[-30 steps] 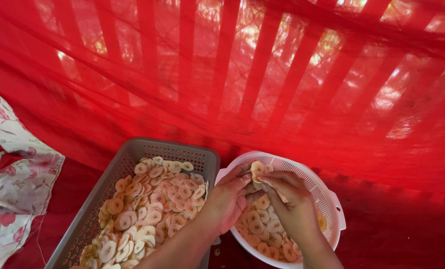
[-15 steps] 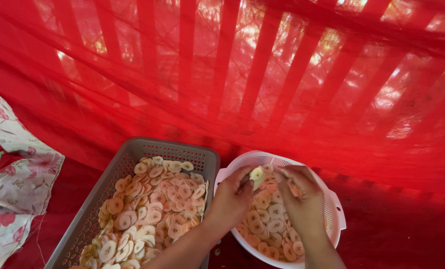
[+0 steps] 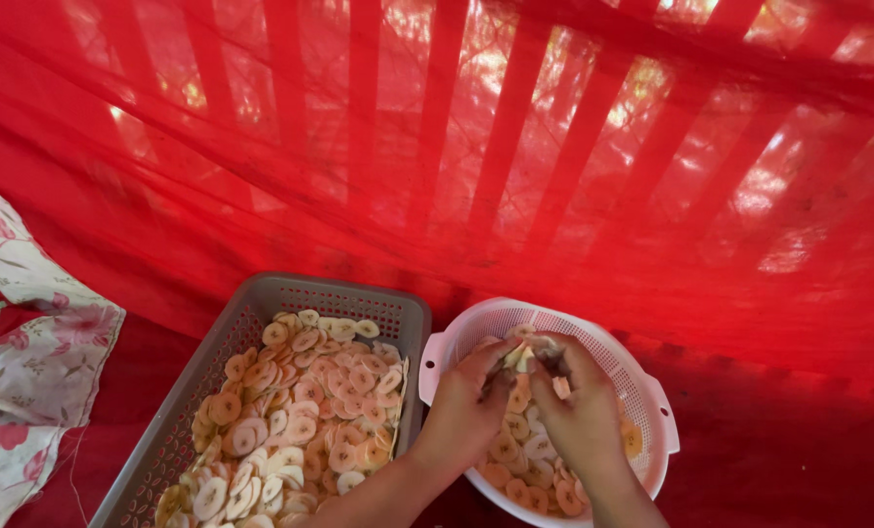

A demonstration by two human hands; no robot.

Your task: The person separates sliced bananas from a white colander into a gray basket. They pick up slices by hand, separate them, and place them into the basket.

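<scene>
Both of my hands work over a round white perforated basket that holds several pale round fruit slices. My left hand and my right hand meet above the basket, and their fingers pinch a small clump of slices between them. To the left stands a grey rectangular perforated basket filled with a layer of the same round slices.
A red net hangs over the whole scene, with slats showing through it. A floral white-and-pink cloth lies at the left edge. Both baskets rest on a red surface.
My hands have shifted slightly within the white basket and now hold a clump of slices together near its far side. The grey basket has not moved.
</scene>
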